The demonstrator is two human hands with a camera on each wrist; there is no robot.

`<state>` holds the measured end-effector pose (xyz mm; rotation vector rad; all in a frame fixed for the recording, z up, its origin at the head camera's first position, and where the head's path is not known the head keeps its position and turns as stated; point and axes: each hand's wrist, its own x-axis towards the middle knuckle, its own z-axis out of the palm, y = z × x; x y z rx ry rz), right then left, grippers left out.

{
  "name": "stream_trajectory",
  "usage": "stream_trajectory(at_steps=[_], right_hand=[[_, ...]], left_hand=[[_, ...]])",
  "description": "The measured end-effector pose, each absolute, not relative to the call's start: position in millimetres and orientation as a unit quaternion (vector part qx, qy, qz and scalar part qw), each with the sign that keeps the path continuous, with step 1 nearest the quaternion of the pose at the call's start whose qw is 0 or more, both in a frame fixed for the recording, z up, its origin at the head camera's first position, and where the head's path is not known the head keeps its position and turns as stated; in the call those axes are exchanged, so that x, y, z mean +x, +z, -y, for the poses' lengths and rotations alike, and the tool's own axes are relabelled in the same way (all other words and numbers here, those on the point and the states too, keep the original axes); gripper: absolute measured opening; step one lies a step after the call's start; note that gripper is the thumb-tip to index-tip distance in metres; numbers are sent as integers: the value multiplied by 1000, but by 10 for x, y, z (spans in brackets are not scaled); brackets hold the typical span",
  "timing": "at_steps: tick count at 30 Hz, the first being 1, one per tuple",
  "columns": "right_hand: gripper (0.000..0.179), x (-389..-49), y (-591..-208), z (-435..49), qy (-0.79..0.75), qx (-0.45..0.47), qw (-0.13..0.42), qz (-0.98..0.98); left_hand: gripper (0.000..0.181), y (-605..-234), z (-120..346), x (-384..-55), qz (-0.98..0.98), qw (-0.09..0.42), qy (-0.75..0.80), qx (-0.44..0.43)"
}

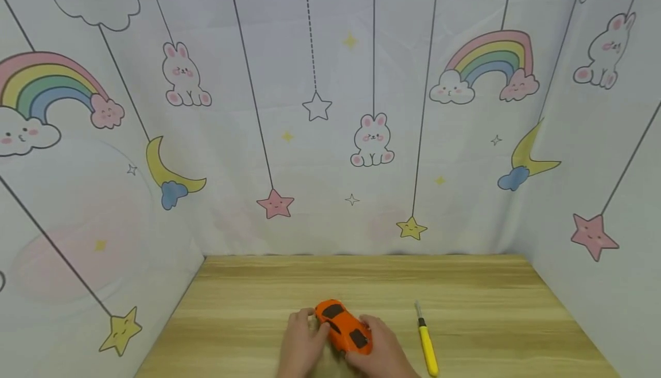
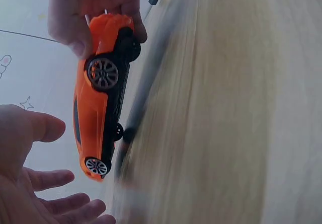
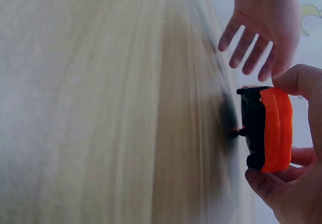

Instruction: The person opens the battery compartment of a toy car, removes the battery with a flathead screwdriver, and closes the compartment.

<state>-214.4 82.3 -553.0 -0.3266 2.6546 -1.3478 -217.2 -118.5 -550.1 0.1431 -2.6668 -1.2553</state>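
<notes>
An orange toy car (image 1: 341, 323) with black windows lies tilted over the wooden table in the head view. My right hand (image 1: 384, 349) grips one end of it, thumb and fingers on opposite sides. The left wrist view shows the car's side (image 2: 93, 113), its spoked wheels and black underside, raised off the tabletop. My left hand (image 1: 303, 341) is beside the car's other end, and its fingers (image 2: 55, 178) are spread, with a gap to the body. From the right wrist, the orange end (image 3: 276, 128) of the car shows between thumb and fingers.
A screwdriver (image 1: 427, 346) with a yellow handle lies on the wooden table (image 1: 248, 309), right of my right hand. White fabric walls (image 1: 320, 154) with rainbows, rabbits and stars enclose the back and both sides. A blurred dark shadow (image 3: 229, 118) falls beneath the car.
</notes>
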Motion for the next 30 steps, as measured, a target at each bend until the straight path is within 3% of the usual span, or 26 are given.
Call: stream_trajectory(at_steps=[4, 11, 21, 30], right_hand=[[81, -2168, -5529, -884, -467, -104, 80, -874], [66, -2195, -5537, -995, -511, -95, 96, -849], [74, -2221, -5548, -1142, -568, -74, 131, -809], [76, -2230, -5540, -1221, -606, -71, 133, -781]], left_hand=[[54, -5496, 1220, -2172, 898, 81, -431, 41], [67, -5504, 1299, -2193, 898, 62, -436, -12], [53, -5544, 1440, -2244, 900, 40, -425, -87], [39, -5546, 1467, -2241, 894, 53, -429, -116]])
